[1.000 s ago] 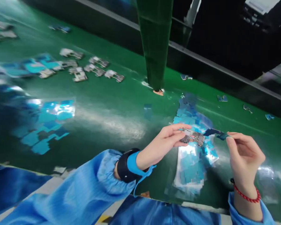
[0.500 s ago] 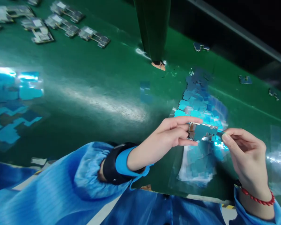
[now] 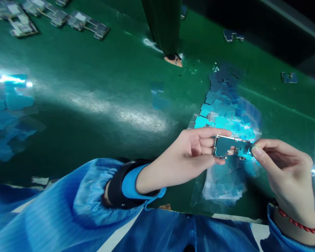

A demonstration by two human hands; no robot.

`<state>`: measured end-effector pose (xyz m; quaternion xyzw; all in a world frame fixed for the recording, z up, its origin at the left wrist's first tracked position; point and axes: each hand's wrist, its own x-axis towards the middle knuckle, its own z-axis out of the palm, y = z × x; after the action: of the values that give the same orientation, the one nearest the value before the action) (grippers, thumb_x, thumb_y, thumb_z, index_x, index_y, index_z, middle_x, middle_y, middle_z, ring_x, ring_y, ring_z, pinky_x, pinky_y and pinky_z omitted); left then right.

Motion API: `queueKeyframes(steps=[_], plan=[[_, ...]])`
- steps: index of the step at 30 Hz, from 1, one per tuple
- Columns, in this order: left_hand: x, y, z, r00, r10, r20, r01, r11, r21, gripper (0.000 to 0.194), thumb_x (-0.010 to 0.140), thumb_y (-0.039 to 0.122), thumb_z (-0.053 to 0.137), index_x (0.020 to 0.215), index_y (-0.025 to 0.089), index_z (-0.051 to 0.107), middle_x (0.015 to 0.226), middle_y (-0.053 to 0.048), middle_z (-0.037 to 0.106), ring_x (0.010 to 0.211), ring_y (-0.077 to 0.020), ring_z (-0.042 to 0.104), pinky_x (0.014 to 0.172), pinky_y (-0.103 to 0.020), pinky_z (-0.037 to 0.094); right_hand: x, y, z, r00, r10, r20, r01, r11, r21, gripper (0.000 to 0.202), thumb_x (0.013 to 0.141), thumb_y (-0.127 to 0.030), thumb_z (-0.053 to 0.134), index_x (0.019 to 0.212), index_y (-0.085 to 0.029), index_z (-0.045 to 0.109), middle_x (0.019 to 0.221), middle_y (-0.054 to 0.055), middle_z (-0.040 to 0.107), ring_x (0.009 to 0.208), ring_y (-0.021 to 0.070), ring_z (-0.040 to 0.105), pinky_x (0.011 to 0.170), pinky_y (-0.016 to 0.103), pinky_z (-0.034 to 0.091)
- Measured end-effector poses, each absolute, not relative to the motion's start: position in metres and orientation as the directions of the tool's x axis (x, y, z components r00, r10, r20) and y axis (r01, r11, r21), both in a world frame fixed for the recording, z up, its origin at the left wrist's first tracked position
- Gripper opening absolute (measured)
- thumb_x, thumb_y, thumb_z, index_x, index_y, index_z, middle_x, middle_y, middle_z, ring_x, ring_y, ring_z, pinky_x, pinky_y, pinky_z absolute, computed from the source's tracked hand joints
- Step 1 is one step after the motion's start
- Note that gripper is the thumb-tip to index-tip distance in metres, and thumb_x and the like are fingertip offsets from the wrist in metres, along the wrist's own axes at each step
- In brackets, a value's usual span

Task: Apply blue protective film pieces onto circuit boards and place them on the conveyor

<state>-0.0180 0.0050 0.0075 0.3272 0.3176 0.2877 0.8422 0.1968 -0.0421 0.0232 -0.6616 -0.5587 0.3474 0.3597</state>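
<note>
My left hand (image 3: 189, 150) holds a small circuit board (image 3: 223, 146) by its left end and edges, fingers behind and along it. The board lies roughly level, its face dark teal with metal bits along the rim. At its right end, my right hand (image 3: 286, 164) pinches a bright blue film (image 3: 245, 150) between thumb and forefinger. Whether those fingertips also grip the board is hard to tell. Directly beneath both hands spreads a pile of blue cut film pieces (image 3: 223, 108) on clear sheets.
More boards (image 3: 78, 20) lie at the upper left of the green mat (image 3: 94, 133). Blue film sheets (image 3: 18, 94) sit at the left. A dark post (image 3: 162, 24) stands at the top middle. Single boards (image 3: 233, 35) lie near the dark far edge.
The view has shifted, so the surroundings sit differently in the picture. The board has turned slightly; a coppery patch at its left end no longer shows. Both hands stay on the work.
</note>
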Motion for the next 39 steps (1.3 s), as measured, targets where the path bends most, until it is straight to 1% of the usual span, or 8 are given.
queueKeyframes(steps=[6,11,14,21,23,28,36,39], plan=[[-0.0177,0.0038,0.0058,0.629,0.701,-0.336,-0.235,0.583,0.778,0.048,0.073,0.004,0.059,0.118,0.017,0.064,0.090,-0.002,0.076,0.096,-0.0244,0.070,0.088,-0.039,0.058,0.1963,-0.0419,0.0254,0.117,0.991,-0.062,0.480,-0.112,-0.870,0.001,0.082,-0.022,0.072,0.082,-0.021,0.071,0.074,0.001,0.066,0.062,0.0109,0.059,0.055,0.019,0.049],[-0.0167,0.0046,0.0084,0.620,0.701,-0.352,-0.164,0.555,0.815,0.049,0.074,0.005,0.057,0.122,0.012,0.060,0.094,-0.006,0.076,0.090,-0.0249,0.072,0.085,-0.040,0.060,0.1935,-0.0411,0.0264,0.121,0.990,-0.067,0.475,-0.117,-0.872,0.004,0.081,-0.020,0.072,0.080,-0.023,0.070,0.071,-0.002,0.065,0.062,0.0092,0.058,0.056,0.017,0.049],[-0.0165,0.0047,0.0093,0.629,0.698,-0.343,-0.175,0.556,0.812,0.051,0.072,0.002,0.058,0.123,0.009,0.058,0.095,-0.007,0.076,0.087,-0.0226,0.073,0.086,-0.038,0.060,0.1925,-0.0408,0.0257,0.133,0.989,-0.067,0.477,-0.123,-0.870,0.004,0.079,-0.021,0.073,0.080,-0.025,0.071,0.072,-0.004,0.065,0.062,0.0089,0.059,0.058,0.016,0.050],[-0.0164,0.0040,0.0118,0.617,0.702,-0.355,-0.202,0.578,0.791,0.055,0.070,-0.006,0.054,0.123,0.008,0.057,0.085,-0.003,0.077,0.081,-0.0167,0.073,0.085,-0.031,0.060,0.1936,-0.0421,0.0256,0.137,0.988,-0.070,0.471,-0.127,-0.873,0.006,0.079,-0.020,0.073,0.081,-0.026,0.071,0.073,-0.004,0.066,0.063,0.0074,0.059,0.058,0.013,0.049],[-0.0169,0.0041,0.0125,0.617,0.704,-0.352,-0.198,0.572,0.796,0.055,0.070,-0.006,0.055,0.123,0.008,0.057,0.087,-0.004,0.077,0.079,-0.0158,0.073,0.085,-0.030,0.060,0.1938,-0.0419,0.0253,0.138,0.988,-0.075,0.469,-0.132,-0.873,0.006,0.080,-0.020,0.073,0.081,-0.026,0.071,0.073,-0.005,0.066,0.063,0.0067,0.059,0.059,0.011,0.049],[-0.0185,0.0045,0.0124,0.619,0.706,-0.345,-0.192,0.562,0.805,0.055,0.070,-0.006,0.055,0.123,0.007,0.056,0.095,-0.007,0.077,0.084,-0.0177,0.073,0.083,-0.030,0.061,0.1928,-0.0402,0.0249,0.149,0.985,-0.084,0.473,-0.146,-0.869,0.006,0.078,-0.021,0.074,0.080,-0.025,0.071,0.073,-0.005,0.067,0.065,0.0066,0.060,0.061,0.011,0.050],[-0.0169,0.0032,0.0100,0.614,0.714,-0.337,-0.159,0.530,0.833,0.054,0.071,-0.005,0.055,0.124,0.008,0.057,0.096,-0.008,0.077,0.085,-0.0203,0.074,0.083,-0.033,0.061,0.1941,-0.0405,0.0240,0.164,0.982,-0.091,0.462,-0.158,-0.873,0.006,0.078,-0.021,0.075,0.080,-0.025,0.072,0.074,-0.004,0.068,0.066,0.0078,0.061,0.063,0.013,0.051],[-0.0170,0.0041,0.0094,0.614,0.716,-0.332,-0.134,0.509,0.850,0.053,0.072,-0.004,0.056,0.124,0.008,0.057,0.095,-0.009,0.077,0.084,-0.0203,0.074,0.082,-0.031,0.061,0.1943,-0.0406,0.0238,0.161,0.982,-0.095,0.469,-0.161,-0.868,0.005,0.078,-0.021,0.075,0.080,-0.025,0.072,0.074,-0.004,0.067,0.065,0.0078,0.060,0.061,0.013,0.050]])
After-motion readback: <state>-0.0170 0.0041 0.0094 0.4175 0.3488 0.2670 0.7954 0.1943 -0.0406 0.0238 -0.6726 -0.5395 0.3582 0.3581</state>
